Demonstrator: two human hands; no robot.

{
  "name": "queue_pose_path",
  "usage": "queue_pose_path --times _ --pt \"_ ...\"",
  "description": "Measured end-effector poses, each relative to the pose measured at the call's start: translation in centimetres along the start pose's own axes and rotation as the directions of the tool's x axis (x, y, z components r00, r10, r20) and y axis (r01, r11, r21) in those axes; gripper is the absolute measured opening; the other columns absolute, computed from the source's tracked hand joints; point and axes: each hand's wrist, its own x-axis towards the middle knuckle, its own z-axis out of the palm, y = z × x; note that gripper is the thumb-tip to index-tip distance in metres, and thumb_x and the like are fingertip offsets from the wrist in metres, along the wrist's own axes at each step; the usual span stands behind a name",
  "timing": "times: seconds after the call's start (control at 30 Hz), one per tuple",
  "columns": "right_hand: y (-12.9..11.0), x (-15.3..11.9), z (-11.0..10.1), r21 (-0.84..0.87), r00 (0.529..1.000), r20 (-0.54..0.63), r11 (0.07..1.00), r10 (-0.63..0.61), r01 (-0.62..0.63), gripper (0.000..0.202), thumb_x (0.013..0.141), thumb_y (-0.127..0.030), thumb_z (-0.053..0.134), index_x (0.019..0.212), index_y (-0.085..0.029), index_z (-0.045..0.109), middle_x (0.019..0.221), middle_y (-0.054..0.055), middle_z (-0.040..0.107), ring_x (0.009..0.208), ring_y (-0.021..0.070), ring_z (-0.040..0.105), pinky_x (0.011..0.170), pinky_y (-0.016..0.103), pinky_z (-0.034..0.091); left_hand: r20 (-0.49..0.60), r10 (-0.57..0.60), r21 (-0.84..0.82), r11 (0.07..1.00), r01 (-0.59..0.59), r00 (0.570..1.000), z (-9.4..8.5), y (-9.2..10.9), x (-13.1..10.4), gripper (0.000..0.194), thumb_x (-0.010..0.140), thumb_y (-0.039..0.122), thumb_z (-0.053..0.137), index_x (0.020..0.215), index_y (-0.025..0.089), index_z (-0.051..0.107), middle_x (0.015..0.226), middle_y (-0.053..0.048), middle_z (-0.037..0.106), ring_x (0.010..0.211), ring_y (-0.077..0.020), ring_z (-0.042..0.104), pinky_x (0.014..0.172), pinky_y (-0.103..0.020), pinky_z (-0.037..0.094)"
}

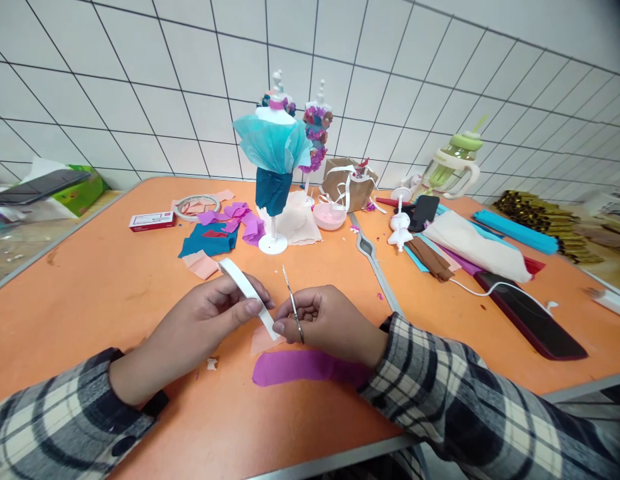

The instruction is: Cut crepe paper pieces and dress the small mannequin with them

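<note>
My left hand (210,310) is closed round a white paper-like strip (240,279), thumb on top, the strip slanting down to the right. My right hand (323,317) grips slim silver tweezers (292,301), their pointed end upward. Its thumb and forefinger meet at the strip's lower end; whether they pinch it I cannot tell. Beneath the hands lie a purple crepe paper strip (295,368) and a pale peach piece (263,340). Just beyond stands a small white dress form (275,117) with a turquoise ruffle (273,147) and a dark teal skirt (273,190).
Behind is a second dress form (317,137) with flowers. Paper scraps (210,239), a tape roll (196,207) and a red-and-white box (153,221) lie left. A pink bowl (330,216), paper rolls (483,247), a phone (533,317) and a bottle (453,167) are right.
</note>
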Motion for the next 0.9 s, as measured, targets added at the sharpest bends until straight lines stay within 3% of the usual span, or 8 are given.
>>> queue_pose_path --times 0.1,0.2,0.3,0.43,0.53,0.67,0.9 --pt "-0.2 -0.1 0.0 -0.011 1.0 0.016 1.0 -0.012 0.012 0.012 0.073 -0.024 0.066 0.075 -0.012 0.063 0.06 -0.004 0.053 0.054 0.0071 0.045 0.054 0.021 0.036 0.037 -0.1 -0.066 0.993 0.103 0.994 0.2 0.0 -0.1 0.024 0.08 0.039 0.066 0.096 0.02 0.065 0.081 -0.004 0.071 0.056 -0.014 0.055 0.047 -0.023 0.042" --pt "-0.5 -0.2 -0.1 -0.015 0.999 0.03 1.0 -0.013 0.014 0.009 0.073 -0.02 0.064 0.072 -0.013 0.061 0.061 -0.004 0.053 0.055 0.007 0.046 0.054 0.021 0.037 0.069 -0.166 -0.148 0.974 0.174 0.984 0.2 -0.3 0.1 0.036 0.084 0.044 0.061 0.112 0.021 0.057 0.087 -0.006 0.073 0.059 -0.0156 0.059 0.049 -0.024 0.046" --pt "-0.7 -0.3 -0.2 0.0 0.999 0.037 1.0 0.003 -0.003 0.008 0.074 -0.02 0.064 0.072 -0.013 0.061 0.061 -0.004 0.055 0.056 0.0071 0.047 0.055 0.02 0.038 0.054 -0.128 -0.175 0.975 0.136 0.99 0.0 -0.5 0.4 0.031 0.089 0.046 0.053 0.108 0.021 0.056 0.093 -0.007 0.072 0.068 -0.0165 0.061 0.055 -0.025 0.048" --pt "-0.6 -0.3 -0.4 0.067 0.997 0.064 0.997 0.036 -0.04 0.009 0.075 -0.021 0.066 0.075 -0.012 0.063 0.06 -0.004 0.057 0.056 0.007 0.051 0.055 0.019 0.039 -0.061 -0.05 0.047 0.997 0.053 0.997 -0.4 -0.2 0.4 0.025 0.084 0.043 0.06 0.09 0.018 0.062 0.084 -0.004 0.068 0.064 -0.0138 0.053 0.056 -0.024 0.044" --pt "-0.4 -0.3 -0.5 0.072 0.996 0.067 0.996 0.055 -0.06 0.018 0.077 -0.029 0.069 0.083 -0.012 0.067 0.064 -0.001 0.063 0.055 0.0072 0.052 0.053 0.019 0.039 -0.141 0.014 0.123 0.992 0.004 0.99 -0.8 -0.2 0.2 0.024 0.084 0.044 0.061 0.088 0.02 0.063 0.078 -0.001 0.062 0.066 -0.0145 0.054 0.061 -0.025 0.045" --pt "-0.5 -0.5 -0.7 0.094 0.999 0.041 0.995 0.026 -0.03 0.037 0.082 -0.046 0.063 0.093 -0.011 0.069 0.074 0.005 0.069 0.045 0.0053 0.045 0.046 0.021 0.036 -0.153 0.065 0.075 0.996 -0.054 0.986 -1.4 -0.8 0.2 0.02 0.089 0.044 0.056 0.091 0.024 0.06 0.081 0.001 0.061 0.073 -0.0144 0.057 0.068 -0.025 0.046" --pt "-0.7 -1.0 -0.9 0.162 0.997 0.044 0.985 -0.057 0.05 0.047 0.083 -0.049 0.062 0.112 -0.013 0.067 0.074 0.004 0.07 0.043 0.0052 0.044 0.047 0.022 0.037 -0.204 0.067 -0.061 0.995 -0.081 0.977 -1.8 -1.6 0.5 0.02 0.091 0.042 0.055 0.097 0.024 0.06 0.086 0.001 0.061 0.07 -0.0134 0.054 0.066 -0.026 0.043"
